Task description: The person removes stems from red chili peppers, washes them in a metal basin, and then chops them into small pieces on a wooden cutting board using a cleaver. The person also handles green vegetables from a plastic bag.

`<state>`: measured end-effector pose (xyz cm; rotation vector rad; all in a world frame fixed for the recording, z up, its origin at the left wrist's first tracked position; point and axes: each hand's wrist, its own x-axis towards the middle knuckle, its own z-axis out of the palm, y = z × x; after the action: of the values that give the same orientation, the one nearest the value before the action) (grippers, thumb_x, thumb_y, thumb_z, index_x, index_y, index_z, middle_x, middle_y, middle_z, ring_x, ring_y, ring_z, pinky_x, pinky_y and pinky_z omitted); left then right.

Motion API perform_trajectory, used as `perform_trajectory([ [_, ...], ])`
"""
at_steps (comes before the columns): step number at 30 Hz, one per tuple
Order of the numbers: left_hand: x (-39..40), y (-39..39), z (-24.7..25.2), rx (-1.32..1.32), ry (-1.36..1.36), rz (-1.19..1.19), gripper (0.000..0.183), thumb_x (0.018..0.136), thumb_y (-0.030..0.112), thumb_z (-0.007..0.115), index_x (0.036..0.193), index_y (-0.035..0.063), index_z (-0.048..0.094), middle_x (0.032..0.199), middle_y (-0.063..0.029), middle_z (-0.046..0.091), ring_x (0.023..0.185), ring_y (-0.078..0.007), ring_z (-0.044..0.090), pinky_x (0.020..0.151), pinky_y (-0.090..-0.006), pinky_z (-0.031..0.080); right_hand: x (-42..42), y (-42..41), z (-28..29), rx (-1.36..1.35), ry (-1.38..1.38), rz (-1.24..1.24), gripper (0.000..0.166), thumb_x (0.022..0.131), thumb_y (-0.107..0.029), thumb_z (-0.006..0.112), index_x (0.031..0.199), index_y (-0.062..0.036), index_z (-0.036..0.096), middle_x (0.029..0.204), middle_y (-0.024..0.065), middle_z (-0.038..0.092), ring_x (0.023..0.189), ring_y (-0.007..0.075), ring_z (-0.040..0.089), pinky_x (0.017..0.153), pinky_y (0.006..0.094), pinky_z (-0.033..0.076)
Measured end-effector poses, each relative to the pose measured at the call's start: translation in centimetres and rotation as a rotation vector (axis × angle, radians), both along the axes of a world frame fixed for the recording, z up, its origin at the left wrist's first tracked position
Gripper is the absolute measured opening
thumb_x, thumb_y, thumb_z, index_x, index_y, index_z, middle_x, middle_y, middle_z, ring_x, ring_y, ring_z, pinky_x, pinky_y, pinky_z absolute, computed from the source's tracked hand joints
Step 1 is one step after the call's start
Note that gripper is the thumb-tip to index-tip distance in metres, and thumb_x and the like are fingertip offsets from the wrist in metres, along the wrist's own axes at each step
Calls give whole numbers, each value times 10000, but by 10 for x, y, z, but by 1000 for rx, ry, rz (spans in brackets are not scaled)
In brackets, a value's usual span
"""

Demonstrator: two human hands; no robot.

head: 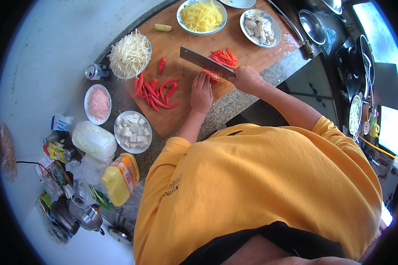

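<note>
In the head view, my right hand [249, 79] grips the handle of a broad cleaver [202, 61]. Its blade stands over a wooden cutting board [182, 119], just beyond the fingertips of my left hand [202, 93]. Those fingertips press down on a piece of red chili pepper [213, 76], partly hidden by hand and blade. Past the blade lies a small heap of shredded red pepper [225, 58]. Several whole red chilies [157, 92] rest on the board to the left of my left hand, and one short chili piece [162, 65] lies apart from them.
Around the board stand a bowl of yellow strips [202, 16], a plate of pale slices [259, 28], enoki mushrooms [130, 55], pink minced meat [99, 102] and tofu cubes [133, 130]. A Chinese cabbage [94, 140] and oil jug [122, 179] sit left. A wok [365, 59] is at right.
</note>
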<state>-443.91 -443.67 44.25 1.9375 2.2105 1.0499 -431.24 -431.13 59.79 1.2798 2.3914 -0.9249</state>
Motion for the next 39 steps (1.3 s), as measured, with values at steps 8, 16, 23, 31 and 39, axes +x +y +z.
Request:
perform_trajectory([
  [8,0,-1,0,15,-127,17,295,822,43,564,1111,-18,572,1170,-140,528,1111,-325,500,958,-392,444,1,-1,-21,-57,-78,26,303,832,-273,610,855,25,659,828,238,651,817,379,636,745,452,488],
  [16,-1,1,4,21,-150,6,275,812,28,569,1082,-22,582,1149,-138,538,1092,-318,511,944,-394,449,-19,-1,-32,-51,-132,47,319,840,-299,597,886,7,672,858,239,653,854,376,637,774,441,493],
  [23,-2,2,1,57,-145,-8,284,790,28,603,1070,-16,584,1124,-142,555,1063,-333,521,929,-404,450,-18,1,-50,45,74,-93,343,844,-322,595,860,12,670,832,255,641,843,383,633,761,455,491],
  [31,0,2,9,66,-216,22,313,742,10,656,1049,-5,595,1092,-134,572,1036,-329,528,911,-403,452,45,34,-24,183,-56,-195,282,867,-285,530,896,-46,676,853,225,649,841,386,628,765,468,489],
  [39,-8,33,17,15,-197,-25,293,718,11,677,1001,0,601,1060,-128,587,999,-330,535,882,-405,452,66,37,-33,291,-69,-217,253,860,-264,516,861,-61,667,835,194,658,828,383,629,749,474,495],
])
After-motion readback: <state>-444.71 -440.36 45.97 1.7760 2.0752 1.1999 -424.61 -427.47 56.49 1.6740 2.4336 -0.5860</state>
